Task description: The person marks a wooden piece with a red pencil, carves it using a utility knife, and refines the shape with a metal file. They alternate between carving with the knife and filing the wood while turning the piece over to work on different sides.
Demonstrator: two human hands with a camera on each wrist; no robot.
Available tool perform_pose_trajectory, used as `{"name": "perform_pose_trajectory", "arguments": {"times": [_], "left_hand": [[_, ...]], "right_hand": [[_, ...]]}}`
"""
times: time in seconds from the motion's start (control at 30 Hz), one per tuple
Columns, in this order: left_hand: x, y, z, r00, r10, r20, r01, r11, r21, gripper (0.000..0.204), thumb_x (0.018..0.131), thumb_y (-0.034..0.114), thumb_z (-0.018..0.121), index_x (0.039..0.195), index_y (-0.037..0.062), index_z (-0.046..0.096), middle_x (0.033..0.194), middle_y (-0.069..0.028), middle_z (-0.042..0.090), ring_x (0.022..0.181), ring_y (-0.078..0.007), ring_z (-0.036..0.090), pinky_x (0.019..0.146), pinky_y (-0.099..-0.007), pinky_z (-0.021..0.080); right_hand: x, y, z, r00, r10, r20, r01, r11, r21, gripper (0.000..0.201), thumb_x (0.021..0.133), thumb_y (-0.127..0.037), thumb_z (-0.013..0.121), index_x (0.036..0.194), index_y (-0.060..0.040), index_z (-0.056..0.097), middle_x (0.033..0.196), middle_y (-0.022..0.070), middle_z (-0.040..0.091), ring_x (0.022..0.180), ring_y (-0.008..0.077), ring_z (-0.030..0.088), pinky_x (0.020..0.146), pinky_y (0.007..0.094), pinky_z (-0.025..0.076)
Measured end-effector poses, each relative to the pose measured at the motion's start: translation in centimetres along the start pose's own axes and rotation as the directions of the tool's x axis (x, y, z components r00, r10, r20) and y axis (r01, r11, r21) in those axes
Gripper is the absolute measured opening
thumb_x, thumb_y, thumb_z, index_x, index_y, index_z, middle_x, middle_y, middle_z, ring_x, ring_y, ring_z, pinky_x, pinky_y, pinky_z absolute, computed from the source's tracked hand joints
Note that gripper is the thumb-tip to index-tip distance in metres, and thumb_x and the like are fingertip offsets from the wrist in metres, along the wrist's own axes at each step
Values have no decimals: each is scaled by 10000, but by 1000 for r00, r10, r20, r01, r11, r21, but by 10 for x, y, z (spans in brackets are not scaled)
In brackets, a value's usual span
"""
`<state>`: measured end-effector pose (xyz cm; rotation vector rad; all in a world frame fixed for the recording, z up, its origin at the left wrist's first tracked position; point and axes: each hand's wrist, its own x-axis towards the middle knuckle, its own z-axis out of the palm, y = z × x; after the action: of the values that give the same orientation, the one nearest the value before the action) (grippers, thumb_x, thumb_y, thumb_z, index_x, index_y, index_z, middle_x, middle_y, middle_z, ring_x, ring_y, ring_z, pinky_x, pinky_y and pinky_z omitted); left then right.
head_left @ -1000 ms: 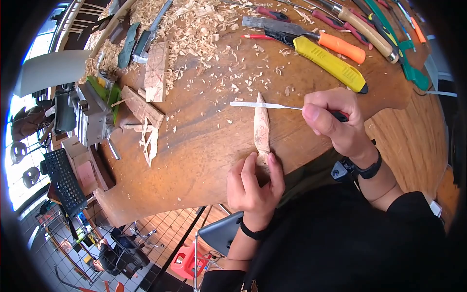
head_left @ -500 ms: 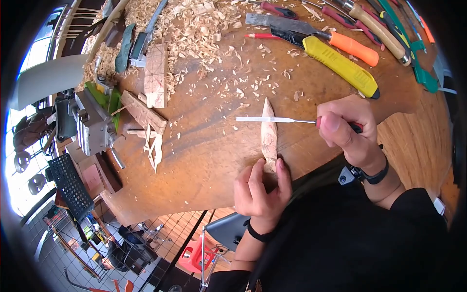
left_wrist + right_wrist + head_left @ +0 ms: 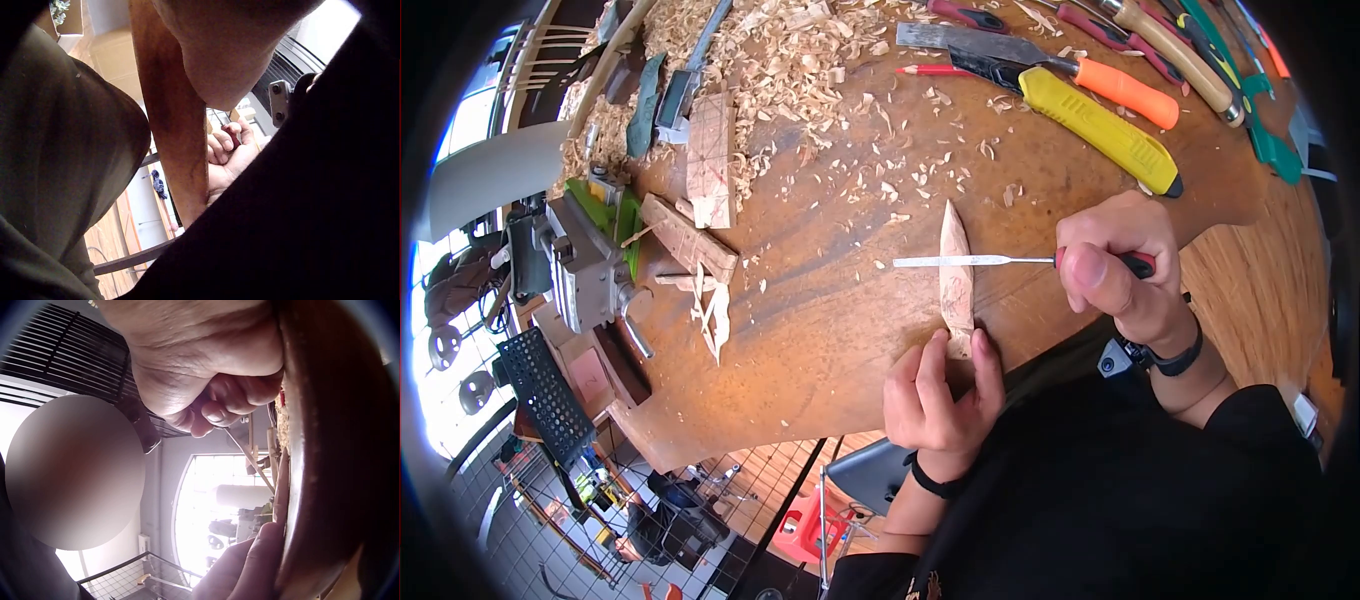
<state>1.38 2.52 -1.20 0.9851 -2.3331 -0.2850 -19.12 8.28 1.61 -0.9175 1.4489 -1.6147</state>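
A pale wooden piece, carved to a point at its far end, lies on the brown workbench. Its near end is pinched between the thumb and fingers of my left hand. My right hand grips the red and black handle of a slim flat file, thumb along the top. The file's light blade crosses over the wood at about mid-length, pointing left. From the right wrist, the curled right fingers show above the left hand's fingers. In the left wrist view a sleeve and forearm hide most of the work.
Wood shavings heap at the back. A yellow utility knife, an orange-handled chisel and a red pencil lie back right. Left stand a metal vise, scrap blocks and slivers.
The file has slid along the wood from near its tip toward my left hand. My left hand keeps its pinch on the near end. The head view has shifted slightly.
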Motion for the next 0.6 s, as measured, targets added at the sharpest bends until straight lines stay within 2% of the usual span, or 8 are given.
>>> {"name": "perform_pose_trajectory", "arguments": {"times": [0.13, 0.2, 0.27, 0.43, 0.53, 0.6], "left_hand": [[-2, -2, 0, 999, 31, -9, -31, 999, -28, 279, 813, 128, 834, 1011, 4, 682, 832, -132, 644, 649, -244, 598, 548, -321, 453], [-4, -4, 0, 998, 57, -5, -58, 998, -40, 277, 807, 128, 836, 1006, 9, 684, 823, -129, 646, 639, -247, 598, 548, -325, 459], [-5, -6, 1, 997, 77, -20, -77, 997, -10, 299, 783, 195, 850, 984, 14, 721, 823, -111, 662, 632, -247, 626, 542, -329, 495], [-4, -5, 2, 995, 85, -45, -85, 996, -1, 290, 789, 200, 844, 982, 21, 723, 825, -106, 664, 630, -245, 628, 545, -328, 495], [-3, -5, 1, 995, 90, -50, -90, 996, 5, 282, 795, 201, 840, 980, 24, 724, 828, -105, 666, 631, -244, 629, 548, -330, 496], [-3, -4, 0, 994, 94, -48, -94, 996, 11, 277, 798, 202, 838, 979, 25, 725, 830, -105, 667, 631, -244, 630, 549, -331, 497]], "right_hand": [[0, -6, 1, 1000, 22, 20, -22, 1000, -18, 472, 995, -309, 653, 618, -32, 593, 524, 20, 531, 485, 87, 491, 470, 276, 330], [1, -7, 1, 998, 23, 59, -18, 996, -83, 491, 1014, -334, 629, 634, -24, 611, 544, 29, 550, 508, 96, 512, 490, 276, 347], [2, -8, 2, 998, 19, 60, -15, 998, -65, 498, 1022, -341, 620, 643, -18, 613, 552, 27, 546, 515, 94, 505, 496, 278, 346], [0, 0, 4, 994, 33, 106, -24, 996, -81, 517, 1041, -366, 594, 666, -12, 616, 559, 18, 506, 524, 85, 466, 501, 284, 330], [0, 3, 8, 995, -16, 102, 28, 992, -122, 507, 1045, -382, 583, 689, -24, 630, 561, 2, 479, 533, 70, 442, 503, 281, 316], [-1, 1, 8, 995, 12, 96, -6, 998, -69, 490, 1050, -375, 579, 700, -37, 637, 572, -7, 490, 557, 59, 454, 519, 268, 324]]}}
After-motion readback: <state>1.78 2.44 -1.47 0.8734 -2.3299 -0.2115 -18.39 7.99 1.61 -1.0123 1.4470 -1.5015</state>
